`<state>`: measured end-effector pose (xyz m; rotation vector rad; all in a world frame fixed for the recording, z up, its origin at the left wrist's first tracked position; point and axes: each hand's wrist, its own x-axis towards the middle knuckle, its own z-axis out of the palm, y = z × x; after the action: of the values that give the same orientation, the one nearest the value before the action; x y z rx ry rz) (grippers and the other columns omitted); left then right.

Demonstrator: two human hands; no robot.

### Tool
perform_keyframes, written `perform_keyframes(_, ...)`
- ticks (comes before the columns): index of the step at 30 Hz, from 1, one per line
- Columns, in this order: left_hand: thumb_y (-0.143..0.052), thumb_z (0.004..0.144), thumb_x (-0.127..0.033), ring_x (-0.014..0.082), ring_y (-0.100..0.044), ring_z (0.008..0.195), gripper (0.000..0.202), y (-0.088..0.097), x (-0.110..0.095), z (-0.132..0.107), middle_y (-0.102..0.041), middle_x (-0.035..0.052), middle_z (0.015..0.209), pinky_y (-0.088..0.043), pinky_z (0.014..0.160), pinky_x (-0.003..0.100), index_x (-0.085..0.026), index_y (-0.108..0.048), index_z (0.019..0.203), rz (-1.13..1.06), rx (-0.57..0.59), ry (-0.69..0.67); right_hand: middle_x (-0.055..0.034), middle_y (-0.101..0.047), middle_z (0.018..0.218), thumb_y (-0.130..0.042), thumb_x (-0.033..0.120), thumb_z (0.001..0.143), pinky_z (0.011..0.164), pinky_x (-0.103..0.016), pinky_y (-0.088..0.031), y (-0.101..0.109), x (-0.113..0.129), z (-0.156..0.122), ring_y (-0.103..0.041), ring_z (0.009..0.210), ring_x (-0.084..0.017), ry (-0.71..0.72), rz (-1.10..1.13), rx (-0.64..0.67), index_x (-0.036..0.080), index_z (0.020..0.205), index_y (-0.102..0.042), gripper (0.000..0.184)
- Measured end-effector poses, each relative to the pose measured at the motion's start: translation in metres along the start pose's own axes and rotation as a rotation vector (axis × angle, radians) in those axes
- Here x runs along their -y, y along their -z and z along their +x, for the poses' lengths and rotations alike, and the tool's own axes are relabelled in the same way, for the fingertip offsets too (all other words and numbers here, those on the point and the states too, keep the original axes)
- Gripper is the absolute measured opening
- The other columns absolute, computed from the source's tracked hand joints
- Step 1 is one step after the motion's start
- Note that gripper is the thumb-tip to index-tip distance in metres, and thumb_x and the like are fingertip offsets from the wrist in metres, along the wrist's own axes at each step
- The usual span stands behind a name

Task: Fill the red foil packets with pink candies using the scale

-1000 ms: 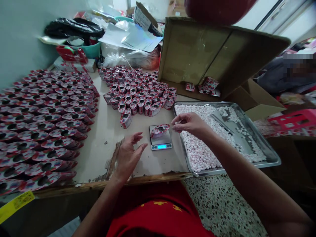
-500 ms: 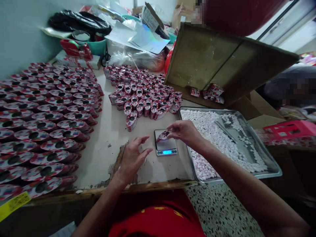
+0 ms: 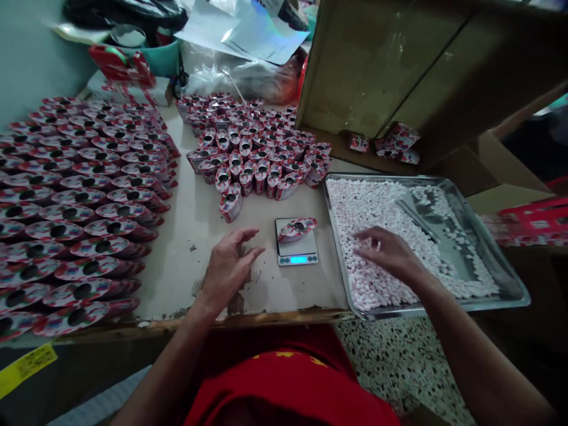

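Note:
A small pointed-oval printed carton (image 3: 298,228) with a round hole in its top rests on the digital scale (image 3: 296,251), whose blue display is lit. My left hand (image 3: 227,266) hovers left of the scale, fingers curved and thumb apart, with nothing in it. Over the metal tray (image 3: 437,315), my right hand (image 3: 390,253) is open, its thumb and fingertips parted just above the heap of small white-pink pieces (image 3: 375,207). Whether its fingertips touch the pieces I cannot tell. A metal strip (image 3: 417,220) lies among the pieces.
Rows of matching cartons (image 3: 84,213) cover the table's left side, with another cluster (image 3: 252,154) behind the scale. An open cardboard box (image 3: 381,71) stands behind the tray, with several red printed packs (image 3: 397,142) in it. Papers (image 3: 244,32) and plastic bags lie at the back.
My right hand has let go of the carton on the scale and moved right, over the tray. My left hand stays near the scale. The view has tipped downward.

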<state>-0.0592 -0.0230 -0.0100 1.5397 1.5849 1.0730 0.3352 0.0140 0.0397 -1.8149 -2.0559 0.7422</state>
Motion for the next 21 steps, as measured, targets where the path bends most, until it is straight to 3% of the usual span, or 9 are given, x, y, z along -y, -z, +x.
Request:
perform_keyframes(3,-0.081,0.087,-0.035,0.025,-0.073,0.113,0.039,-0.008,-0.008,0.003,-0.077,0.0063,0.122,-0.058,0.101,0.041,-0.026,-0.075,0.124,0.019,0.014,-0.006,-0.011,-0.07,0.115,-0.07,0.031,0.084,0.089,-0.039,-0.052,-0.02,-0.01,-0.016,-0.066,0.105,-0.029,0.155,-0.204,0.062,0.023,0.119,-0.076,0.036)
perform_keyframes(8,-0.083,0.084,-0.031,0.0264,-0.072,0.115,0.041,-0.016,-0.021,0.004,-0.077,0.0084,0.122,-0.056,0.102,0.044,-0.023,-0.074,0.124,0.07,0.025,-0.037,-0.0088,-0.071,0.098,-0.061,0.023,0.088,0.074,-0.033,-0.045,-0.036,-0.007,0.006,-0.067,0.085,-0.024,0.069,-0.405,-0.016,0.02,0.101,-0.074,0.019)
perform_keyframes(13,-0.082,0.086,-0.032,0.0262,-0.072,0.117,0.04,-0.016,-0.019,-0.002,-0.077,0.0075,0.124,-0.056,0.104,0.044,-0.025,-0.074,0.124,0.113,0.01,-0.018,-0.0039,-0.073,0.082,-0.07,0.027,0.081,0.068,-0.032,-0.041,-0.029,-0.011,0.028,-0.067,0.076,-0.023,-0.103,-0.327,-0.017,0.023,0.099,-0.076,0.02)
perform_keyframes(17,-0.086,0.084,-0.031,0.0255,-0.072,0.118,0.048,-0.022,-0.03,-0.002,-0.076,0.0076,0.125,-0.056,0.105,0.044,-0.025,-0.07,0.129,0.13,0.007,-0.02,-0.0096,-0.071,0.094,-0.067,0.037,0.087,0.072,-0.034,-0.044,-0.031,-0.016,0.028,-0.066,0.086,-0.026,-0.019,-0.266,-0.169,0.021,0.093,-0.076,0.019)
perform_keyframes(21,-0.089,0.081,-0.027,0.0274,-0.069,0.124,0.06,-0.034,-0.047,0.006,-0.073,0.0085,0.132,-0.054,0.108,0.046,-0.026,-0.065,0.135,0.234,-0.019,-0.106,-0.0111,-0.067,0.093,-0.061,0.032,0.09,0.077,-0.037,-0.047,-0.036,-0.016,0.029,-0.065,0.087,-0.027,0.094,-0.169,-0.302,0.02,0.09,-0.075,0.019)
